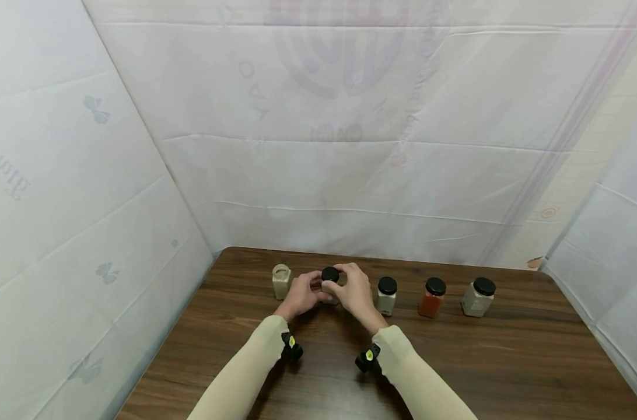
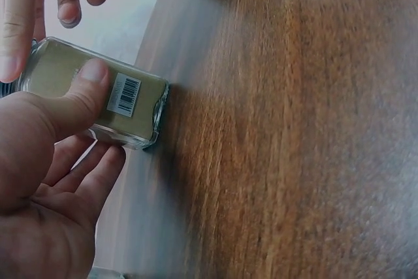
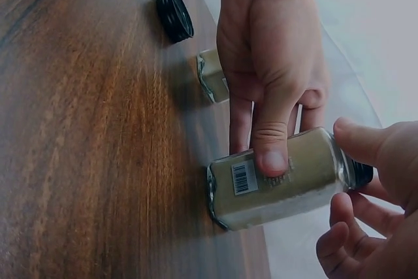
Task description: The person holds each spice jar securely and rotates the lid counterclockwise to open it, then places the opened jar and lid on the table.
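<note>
A square glass jar [image 2: 124, 96] of greenish-tan powder, with a barcode label on its side, stands between both hands. My left hand [image 1: 300, 294] grips its body, thumb flat near the label and fingers around the other side. At the top, my right hand [image 1: 356, 289] holds the black screw lid [image 1: 330, 274] between thumb and fingers. Beside the left hand is a lidless jar [image 1: 281, 282] of pale powder. A loose black lid [image 3: 174, 16] lies on the table near that jar in the right wrist view; it is hidden in the head view.
To the right stand a lidded jar [image 1: 387, 296] of pale powder, one of orange-red powder [image 1: 431, 297] and another pale one [image 1: 478, 297], all black-capped. The brown wooden table [image 1: 486, 361] meets white fabric walls [image 1: 350, 175] at its back and sides.
</note>
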A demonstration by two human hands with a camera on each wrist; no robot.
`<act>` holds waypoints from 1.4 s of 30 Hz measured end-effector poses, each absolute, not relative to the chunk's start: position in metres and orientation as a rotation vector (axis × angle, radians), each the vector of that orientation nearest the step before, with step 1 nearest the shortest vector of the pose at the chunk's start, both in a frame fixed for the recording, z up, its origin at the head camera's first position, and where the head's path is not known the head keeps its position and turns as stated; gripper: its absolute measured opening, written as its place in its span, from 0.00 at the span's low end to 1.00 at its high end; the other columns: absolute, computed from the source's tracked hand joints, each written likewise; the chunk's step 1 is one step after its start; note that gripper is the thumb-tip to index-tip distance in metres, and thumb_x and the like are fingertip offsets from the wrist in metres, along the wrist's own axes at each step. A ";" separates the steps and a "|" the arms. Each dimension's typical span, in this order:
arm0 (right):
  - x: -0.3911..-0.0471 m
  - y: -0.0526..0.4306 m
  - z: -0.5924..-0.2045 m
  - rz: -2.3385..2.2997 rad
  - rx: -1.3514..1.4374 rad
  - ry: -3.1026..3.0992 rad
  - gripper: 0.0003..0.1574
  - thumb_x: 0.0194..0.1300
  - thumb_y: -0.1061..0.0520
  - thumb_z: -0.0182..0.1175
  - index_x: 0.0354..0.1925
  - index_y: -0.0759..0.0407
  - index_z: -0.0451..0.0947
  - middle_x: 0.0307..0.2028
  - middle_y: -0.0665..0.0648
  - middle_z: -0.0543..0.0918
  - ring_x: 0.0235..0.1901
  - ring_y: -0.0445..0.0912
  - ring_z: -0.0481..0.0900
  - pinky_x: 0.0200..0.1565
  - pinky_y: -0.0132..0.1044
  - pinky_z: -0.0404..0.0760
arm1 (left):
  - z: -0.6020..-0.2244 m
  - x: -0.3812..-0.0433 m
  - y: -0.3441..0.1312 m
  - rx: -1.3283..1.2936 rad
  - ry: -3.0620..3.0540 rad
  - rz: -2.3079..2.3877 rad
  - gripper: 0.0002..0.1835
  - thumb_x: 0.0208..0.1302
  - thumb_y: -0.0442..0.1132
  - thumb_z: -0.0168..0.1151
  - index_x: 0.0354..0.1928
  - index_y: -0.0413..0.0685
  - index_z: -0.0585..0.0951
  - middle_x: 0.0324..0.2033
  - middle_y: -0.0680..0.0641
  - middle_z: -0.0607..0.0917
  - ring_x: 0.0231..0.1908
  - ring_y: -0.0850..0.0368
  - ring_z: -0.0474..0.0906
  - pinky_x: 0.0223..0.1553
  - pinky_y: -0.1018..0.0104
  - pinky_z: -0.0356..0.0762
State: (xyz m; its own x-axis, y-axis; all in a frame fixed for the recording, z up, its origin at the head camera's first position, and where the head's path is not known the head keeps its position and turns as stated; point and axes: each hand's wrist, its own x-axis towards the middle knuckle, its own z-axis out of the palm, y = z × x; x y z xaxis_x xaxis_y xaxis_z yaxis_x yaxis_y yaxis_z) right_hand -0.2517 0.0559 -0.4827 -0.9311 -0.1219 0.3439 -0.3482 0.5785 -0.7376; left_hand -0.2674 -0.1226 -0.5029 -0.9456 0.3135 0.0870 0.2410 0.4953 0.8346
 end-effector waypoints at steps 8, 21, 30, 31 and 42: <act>-0.252 0.056 -0.483 1.285 0.394 -2.545 0.30 0.63 0.48 0.75 0.58 0.60 0.82 0.54 0.59 0.81 0.46 0.59 0.84 0.44 0.52 0.84 | -0.504 -0.269 -0.123 0.514 2.647 1.458 0.26 0.63 0.38 0.75 0.63 0.46 0.82 0.54 0.44 0.87 0.57 0.46 0.83 0.58 0.52 0.81; -0.256 0.059 -0.485 1.342 0.429 -2.560 0.27 0.63 0.49 0.74 0.58 0.57 0.83 0.54 0.56 0.82 0.31 0.43 0.79 0.36 0.40 0.81 | -0.503 -0.266 -0.120 0.497 2.653 1.448 0.27 0.63 0.35 0.74 0.65 0.43 0.80 0.56 0.41 0.86 0.58 0.45 0.82 0.57 0.55 0.81; -0.259 0.061 -0.481 1.359 0.456 -2.579 0.30 0.63 0.49 0.74 0.60 0.60 0.82 0.54 0.56 0.82 0.23 0.40 0.74 0.28 0.36 0.77 | -0.504 -0.267 -0.118 0.515 2.654 1.475 0.26 0.64 0.32 0.73 0.64 0.42 0.81 0.54 0.40 0.87 0.56 0.46 0.84 0.55 0.56 0.82; -0.259 0.061 -0.480 1.358 0.459 -2.581 0.31 0.63 0.49 0.74 0.60 0.60 0.82 0.55 0.56 0.82 0.24 0.39 0.74 0.29 0.35 0.77 | -0.503 -0.267 -0.118 0.519 2.658 1.469 0.26 0.63 0.32 0.73 0.64 0.41 0.81 0.54 0.40 0.87 0.56 0.46 0.84 0.55 0.56 0.82; -0.261 0.066 -0.479 1.334 0.542 -2.597 0.30 0.63 0.51 0.74 0.61 0.58 0.82 0.57 0.55 0.82 0.25 0.39 0.75 0.29 0.34 0.78 | -0.504 -0.270 -0.121 0.533 2.638 1.416 0.27 0.66 0.32 0.71 0.67 0.42 0.79 0.58 0.41 0.85 0.59 0.47 0.82 0.56 0.57 0.82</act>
